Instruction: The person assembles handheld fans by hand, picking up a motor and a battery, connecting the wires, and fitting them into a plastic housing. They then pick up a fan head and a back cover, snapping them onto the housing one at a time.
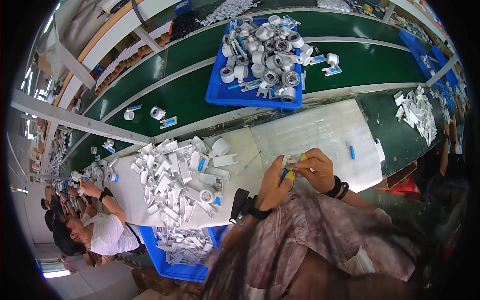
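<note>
Over the near edge of the worktable, my left hand (272, 189) is closed round a small white plastic part (290, 161) with a bit of blue beside it. My right hand (320, 170) pinches at the same part from the right, its thumb and forefinger close together. Yellow covers sit on some fingertips of both hands. Fingers hide most of the part. To the right lies a small blue strip (352, 152) with a thin wire end, on the white foam sheet (325, 131).
Left of my hands is a heap of white plastic housings (175, 175). Below it stands a blue bin (182, 272) with white pieces. A blue tray (215, 92) of round white assemblies sits on the green conveyor (370, 60). White parts (417, 115) lie far right. Another person (112, 230) works at left.
</note>
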`<state>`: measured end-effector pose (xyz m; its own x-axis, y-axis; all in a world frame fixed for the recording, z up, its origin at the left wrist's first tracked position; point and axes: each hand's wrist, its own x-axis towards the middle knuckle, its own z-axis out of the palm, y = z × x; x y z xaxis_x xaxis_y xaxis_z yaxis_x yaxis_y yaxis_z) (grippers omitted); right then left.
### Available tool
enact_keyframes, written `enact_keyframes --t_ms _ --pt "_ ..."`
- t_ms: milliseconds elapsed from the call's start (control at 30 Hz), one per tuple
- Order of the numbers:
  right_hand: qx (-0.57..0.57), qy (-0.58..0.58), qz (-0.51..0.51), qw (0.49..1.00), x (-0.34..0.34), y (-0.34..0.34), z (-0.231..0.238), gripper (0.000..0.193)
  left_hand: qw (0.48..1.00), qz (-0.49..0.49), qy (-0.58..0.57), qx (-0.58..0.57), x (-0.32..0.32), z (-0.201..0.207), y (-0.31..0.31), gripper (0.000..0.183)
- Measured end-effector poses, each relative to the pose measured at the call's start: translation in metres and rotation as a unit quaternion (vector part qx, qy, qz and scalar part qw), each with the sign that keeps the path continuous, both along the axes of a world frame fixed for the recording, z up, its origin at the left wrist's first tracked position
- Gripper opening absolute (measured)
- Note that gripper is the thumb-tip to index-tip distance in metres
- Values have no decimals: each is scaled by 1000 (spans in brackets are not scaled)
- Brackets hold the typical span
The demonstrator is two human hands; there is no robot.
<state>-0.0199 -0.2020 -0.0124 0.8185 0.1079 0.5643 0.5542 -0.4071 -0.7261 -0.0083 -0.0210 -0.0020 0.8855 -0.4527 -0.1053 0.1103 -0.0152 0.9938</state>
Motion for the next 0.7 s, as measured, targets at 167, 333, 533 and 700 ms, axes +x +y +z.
enact_keyframes --t_ms 167,333,533,700 --pt "-1 -1 -2 1000 1 3 1 24 999 -2 11 -44 -1 -6 5 41" --pt "-9 -5 15 1000 1 2 4 24 998 8 3 -66 -6 -4 4 38" --pt "-9 -5 20 1000 1 2 4 24 1000 23 -7 -15 -9 -7 0 36" --pt "-3 -1 13 1000 -1 5 2 23 999 36 -14 -1 -10 -8 -1 34"
